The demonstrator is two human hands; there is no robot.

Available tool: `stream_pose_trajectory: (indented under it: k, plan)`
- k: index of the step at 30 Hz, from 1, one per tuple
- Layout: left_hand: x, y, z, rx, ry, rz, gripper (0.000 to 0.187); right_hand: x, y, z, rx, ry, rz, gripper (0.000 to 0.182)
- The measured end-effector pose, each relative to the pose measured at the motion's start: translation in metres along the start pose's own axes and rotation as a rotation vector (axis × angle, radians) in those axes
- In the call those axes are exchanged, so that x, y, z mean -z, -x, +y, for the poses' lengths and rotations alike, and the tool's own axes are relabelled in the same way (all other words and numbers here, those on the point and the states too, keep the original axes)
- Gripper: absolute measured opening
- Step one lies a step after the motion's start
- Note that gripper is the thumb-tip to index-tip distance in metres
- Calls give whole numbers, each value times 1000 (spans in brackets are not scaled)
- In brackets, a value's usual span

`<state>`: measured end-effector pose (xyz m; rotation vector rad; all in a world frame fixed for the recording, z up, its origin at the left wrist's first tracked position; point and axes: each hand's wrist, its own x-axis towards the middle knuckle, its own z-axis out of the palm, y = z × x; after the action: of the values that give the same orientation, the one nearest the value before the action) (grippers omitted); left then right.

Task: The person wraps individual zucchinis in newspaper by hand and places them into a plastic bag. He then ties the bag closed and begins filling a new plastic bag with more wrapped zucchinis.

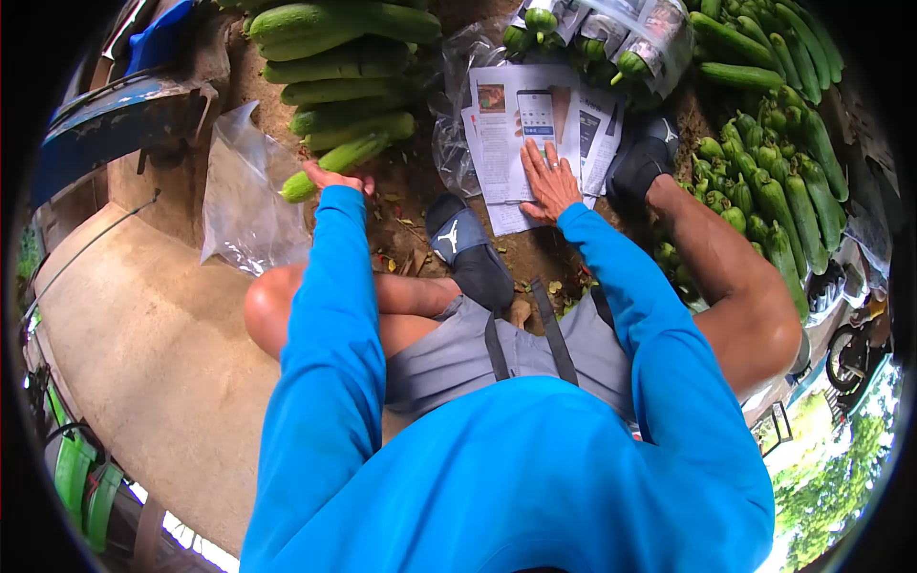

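Note:
My left hand (338, 180) is closed on a green cucumber (355, 153) at the near end of a stack of large cucumbers (349, 67). Part of that cucumber and some of my fingers are hidden by the hand. My right hand (551, 181) lies flat, fingers stretched out, on printed paper sheets (497, 153) spread over the ground. The top sheet has a picture of a phone on it.
A clear plastic bag (253, 191) lies left of my left hand. Beyond the papers sits a plastic bag (659, 48) of paper-wrapped cucumbers. More cucumbers (774, 191) are piled at the right. My sandalled feet (468, 250) flank the papers.

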<state>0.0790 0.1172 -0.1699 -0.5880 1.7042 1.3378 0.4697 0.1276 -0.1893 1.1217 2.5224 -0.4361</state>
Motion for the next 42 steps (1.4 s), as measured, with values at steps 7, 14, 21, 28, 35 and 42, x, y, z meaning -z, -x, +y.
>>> stream_pose_trajectory:
  k: [7,14,21,28,35,42]
  plan:
    - [-43,80,26,-556,233,110,64,-7,0,20,164,-100,123,92]
    - [-78,133,10,-938,-15,-513,37,4,6,25,225,-126,116,62]
    - [-104,142,-58,-918,-913,-876,46,10,-1,34,306,-103,-1,45]
    - [-116,95,-114,-801,-1464,-1026,78,14,4,33,299,-168,-22,47]
    - [-104,64,-119,-568,-1689,-998,82,2,8,34,281,-137,0,37]
    - [-123,88,-120,-771,-1722,-1097,76,9,26,-12,153,5,138,29]
